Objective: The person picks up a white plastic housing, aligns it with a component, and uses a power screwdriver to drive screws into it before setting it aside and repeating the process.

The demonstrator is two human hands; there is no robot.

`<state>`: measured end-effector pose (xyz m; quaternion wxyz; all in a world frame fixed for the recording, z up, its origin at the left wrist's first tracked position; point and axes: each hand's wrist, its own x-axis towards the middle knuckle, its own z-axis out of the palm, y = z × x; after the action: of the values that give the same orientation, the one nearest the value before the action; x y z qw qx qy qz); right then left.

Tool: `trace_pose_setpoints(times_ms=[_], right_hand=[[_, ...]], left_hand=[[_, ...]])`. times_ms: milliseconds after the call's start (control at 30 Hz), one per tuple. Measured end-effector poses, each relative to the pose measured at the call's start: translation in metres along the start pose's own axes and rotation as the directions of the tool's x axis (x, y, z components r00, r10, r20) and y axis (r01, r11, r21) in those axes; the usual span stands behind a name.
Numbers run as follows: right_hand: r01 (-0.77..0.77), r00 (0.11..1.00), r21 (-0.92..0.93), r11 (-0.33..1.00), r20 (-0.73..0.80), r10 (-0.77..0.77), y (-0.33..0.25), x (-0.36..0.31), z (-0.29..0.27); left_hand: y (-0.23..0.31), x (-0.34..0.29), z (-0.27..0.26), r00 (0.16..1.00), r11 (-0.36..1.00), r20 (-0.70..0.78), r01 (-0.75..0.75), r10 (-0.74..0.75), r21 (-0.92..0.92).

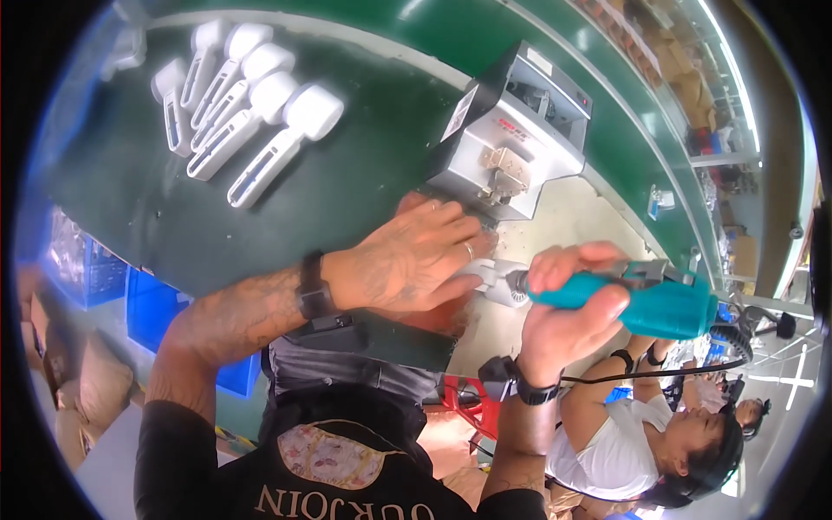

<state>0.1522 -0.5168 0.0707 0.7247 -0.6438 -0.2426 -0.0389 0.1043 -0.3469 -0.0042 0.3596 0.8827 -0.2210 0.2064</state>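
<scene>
My right hand (pixel 572 303) is wrapped around a teal electric screwdriver (pixel 663 305), held nearly level with its tip pointing left. The tip meets a white plastic part (pixel 501 282) that my left hand (pixel 416 256) grips. My left fingers cover most of that part, so its full shape is hidden. At the far left of the green bench (pixel 347 165), several white plastic devices (pixel 264 165) lie side by side, each with a round head and a slotted handle. Just beyond my hands stands a grey and black box-shaped machine (pixel 511 130) with a small metal bracket on its front.
Blue plastic bins (pixel 152 308) stand below the bench's left edge, near brown bags (pixel 104 373). A black cable (pixel 650 374) runs past my right wrist. Another person (pixel 624 433) in a white top sits close by on the right. Shelves with boxes (pixel 676 87) line the far right.
</scene>
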Motion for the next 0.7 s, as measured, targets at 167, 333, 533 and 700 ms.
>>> trace_pose_setpoints(times_ms=[167,333,533,700], right_hand=[[-0.038,0.998,-0.045,0.998,-0.045,0.036,0.002,-0.016,-0.002],[-0.050,0.998,-0.035,0.998,-0.048,0.048,0.007,-0.019,-0.004],[-0.027,1.000,0.059,0.998,-0.002,0.028,0.020,-0.021,-0.009],[-0.055,0.998,0.085,0.995,-0.007,0.056,0.019,-0.020,-0.010]], left_hand=[[0.001,0.003,0.002,0.999,1.000,0.028,0.020,-0.021,0.007],[0.003,0.002,0.002,0.998,0.999,0.052,0.028,-0.029,0.034],[0.002,0.002,0.003,0.997,0.999,0.073,0.019,-0.022,0.038],[0.008,0.006,0.003,0.996,0.999,0.085,0.024,-0.027,0.044]])
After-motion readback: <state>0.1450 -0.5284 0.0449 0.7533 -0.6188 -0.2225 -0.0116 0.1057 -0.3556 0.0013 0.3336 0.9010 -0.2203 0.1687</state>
